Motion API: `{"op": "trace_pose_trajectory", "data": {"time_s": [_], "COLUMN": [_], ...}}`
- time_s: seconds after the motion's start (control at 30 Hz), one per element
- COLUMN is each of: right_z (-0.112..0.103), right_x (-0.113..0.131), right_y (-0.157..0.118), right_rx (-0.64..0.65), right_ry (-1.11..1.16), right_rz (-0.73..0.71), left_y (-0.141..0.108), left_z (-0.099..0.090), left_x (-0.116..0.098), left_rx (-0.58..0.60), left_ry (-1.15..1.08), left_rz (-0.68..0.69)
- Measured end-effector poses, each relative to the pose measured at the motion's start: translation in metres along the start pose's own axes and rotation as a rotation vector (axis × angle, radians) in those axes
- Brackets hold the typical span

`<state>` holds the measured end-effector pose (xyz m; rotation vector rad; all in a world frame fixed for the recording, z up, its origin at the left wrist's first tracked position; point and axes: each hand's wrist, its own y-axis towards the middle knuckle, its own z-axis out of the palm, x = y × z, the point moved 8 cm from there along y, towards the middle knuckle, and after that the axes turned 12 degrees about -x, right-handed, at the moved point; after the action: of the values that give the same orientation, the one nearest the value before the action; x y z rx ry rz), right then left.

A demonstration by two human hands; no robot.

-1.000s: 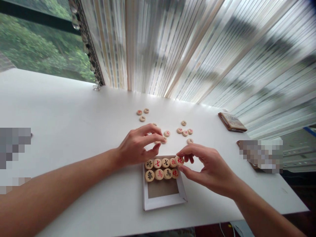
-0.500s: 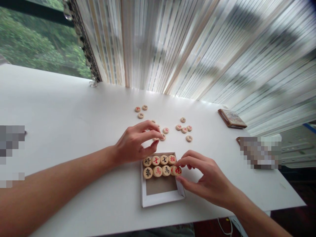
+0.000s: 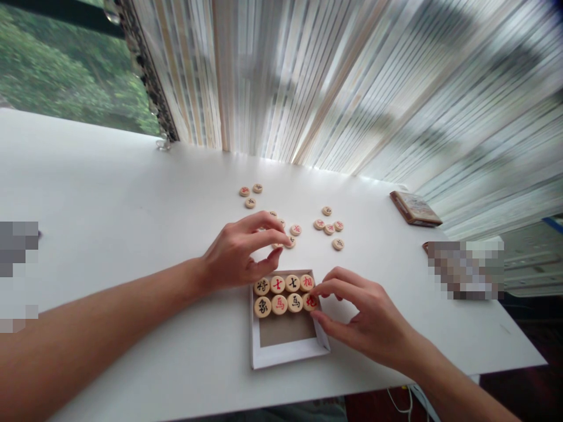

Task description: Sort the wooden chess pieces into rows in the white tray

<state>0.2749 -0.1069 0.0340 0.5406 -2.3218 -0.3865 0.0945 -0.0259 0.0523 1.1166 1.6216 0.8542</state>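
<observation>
A shallow white box [image 3: 291, 351] stands near the table's front edge, with two rows of round wooden Chinese chess pieces at its far end. My right hand [image 3: 365, 316] grips a red-marked chess piece [image 3: 310, 302] by its edge, thumb and fingertips around it, at the right end of the nearer row. My left hand [image 3: 241, 249] hovers over loose pieces beyond the box, thumb and index finger apart. Its index fingertip touches or nearly touches a black-marked piece [image 3: 292, 242]. The hand partly hides a few pieces beneath it.
More loose pieces lie behind, including a red-marked piece [image 3: 295, 230] and a right-hand cluster around another piece [image 3: 329, 230]. Two flat brown boxes, one a picture-covered box [image 3: 416, 208], lie at the table's right. A striped curtain [image 3: 264, 76] hangs along the back edge.
The red-marked piece in my right hand has moved slightly left and now sits in line with the nearer row. My left hand has barely moved.
</observation>
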Motion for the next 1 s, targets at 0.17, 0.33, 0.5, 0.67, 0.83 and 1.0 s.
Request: {"op": "trace_pose_trajectory", "data": {"time_s": [0.17, 0.33, 0.5, 0.67, 0.83, 1.0], "right_z": [0.002, 0.002, 0.003, 0.002, 0.001, 0.001], "right_x": [0.0, -0.001, -0.002, -0.002, 0.003, 0.013], "right_y": [0.0, 0.0, -0.001, -0.001, 0.0, 0.0], "right_rx": [0.004, 0.008, 0.016, 0.021, 0.028, -0.048], "right_ry": [-0.002, -0.013, -0.026, -0.043, -0.05, -0.044], "right_rz": [0.001, 0.017, 0.031, 0.031, 0.025, -0.034], "left_y": [0.0, -0.001, -0.001, -0.001, 0.0, -0.001], "left_z": [0.0, 0.0, 0.0, 0.0, 0.0, 0.0], "left_x": [0.001, 0.001, 0.001, 0.001, 0.0, 0.0], "left_rx": [0.003, 0.002, 0.008, 0.006, 0.003, 0.001], "left_ry": [0.002, 0.001, 0.002, 0.003, -0.004, -0.005], "left_rz": [-0.019, -0.016, -0.007, -0.007, -0.009, 0.005]}}
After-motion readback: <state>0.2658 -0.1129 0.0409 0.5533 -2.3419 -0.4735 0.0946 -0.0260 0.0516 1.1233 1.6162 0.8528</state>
